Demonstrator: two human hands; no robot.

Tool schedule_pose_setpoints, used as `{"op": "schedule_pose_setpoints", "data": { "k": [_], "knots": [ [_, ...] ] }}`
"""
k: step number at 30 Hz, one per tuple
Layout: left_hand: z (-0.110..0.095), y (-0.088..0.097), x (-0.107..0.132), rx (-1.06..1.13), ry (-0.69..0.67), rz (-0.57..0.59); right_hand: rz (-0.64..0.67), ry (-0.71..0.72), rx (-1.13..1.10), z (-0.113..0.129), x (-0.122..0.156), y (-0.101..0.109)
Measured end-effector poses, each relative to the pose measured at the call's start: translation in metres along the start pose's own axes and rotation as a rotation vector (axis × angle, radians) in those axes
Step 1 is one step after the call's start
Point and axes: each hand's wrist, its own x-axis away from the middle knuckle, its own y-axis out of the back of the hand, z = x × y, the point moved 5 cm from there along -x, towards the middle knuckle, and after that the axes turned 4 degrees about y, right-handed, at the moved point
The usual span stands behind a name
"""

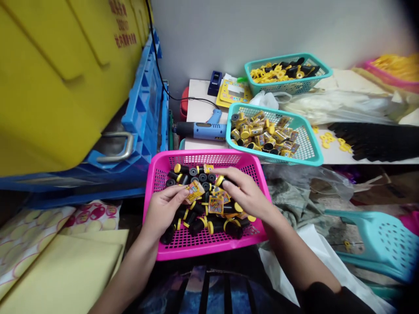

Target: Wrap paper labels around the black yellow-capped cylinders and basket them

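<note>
A pink basket (209,250) sits in front of me with several small black cylinders with yellow caps in it. Above its left half, my left hand (166,205) pinches a yellow printed label sleeve (195,191) between thumb and fingers. To the right, my right hand (247,192) holds a black cylinder with a yellow cap (221,180), the capped end pointing left toward the sleeve. The two pieces are apart. More printed sleeves (216,204) lie loose on the cylinders between my hands. My right palm hides part of the held cylinder.
Behind stands a teal basket (316,152) of labelled cylinders, beside a blue heat gun (209,131). Another teal basket (327,72) holds yellow and black parts. A blue crate (144,100) rises at left; a teal plastic stool (386,244) is at right.
</note>
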Motion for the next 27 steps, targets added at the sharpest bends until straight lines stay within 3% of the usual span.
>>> {"op": "schedule_pose_setpoints", "data": {
  "k": [4,8,19,27],
  "knots": [
    [0.0,-0.002,0.0,-0.005,-0.027,0.028,-0.205,-0.119,-0.513,-0.017,-0.005,0.001],
    [-0.001,-0.002,0.001,-0.004,-0.057,0.047,-0.202,-0.139,-0.789,-0.02,-0.007,-0.013],
    [0.006,0.0,0.0,0.053,-0.07,0.052,0.037,-0.242,-0.696,-0.027,-0.006,-0.02],
    [0.002,-0.003,0.003,0.111,-0.019,0.053,0.077,-0.36,-0.606,-0.028,-0.005,-0.028]
  ]
}}
